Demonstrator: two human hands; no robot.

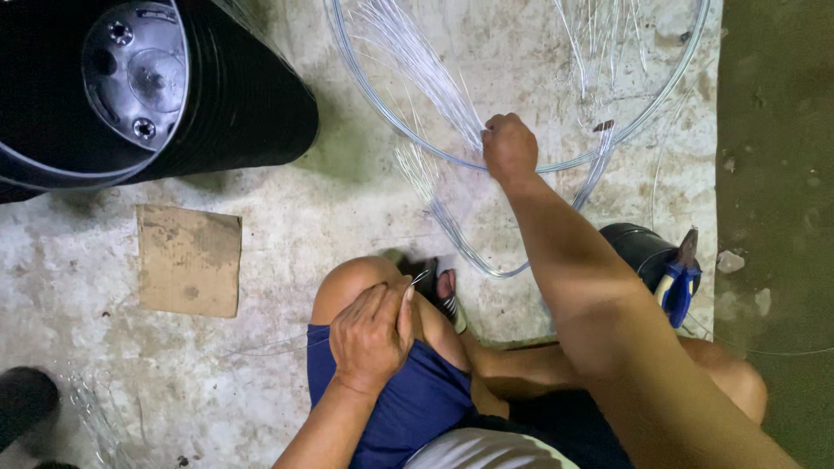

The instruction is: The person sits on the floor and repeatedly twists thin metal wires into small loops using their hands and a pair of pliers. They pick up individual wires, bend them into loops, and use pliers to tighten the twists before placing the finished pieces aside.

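1. My right hand [509,148] grips the clear filament bundle [426,74] on the floor [287,217], fingers closed.
2. My left hand [372,334] pinches one strand on my knee.
3. The filament looks light, springy, slippery; I'd grip it bunched.

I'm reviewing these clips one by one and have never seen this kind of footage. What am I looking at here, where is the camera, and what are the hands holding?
There is one picture, from a camera worn on the person's head, looking down at their lap and a concrete floor. The person sits low with knees bent. The right hand reaches forward and grips a bundle of clear thin strands inside a hoop of clear tubing. The left hand rests on the knee, pinching a thin strand. Nearby lie a cardboard piece, a large black ribbed drum, and blue-handled pliers on a small black container.
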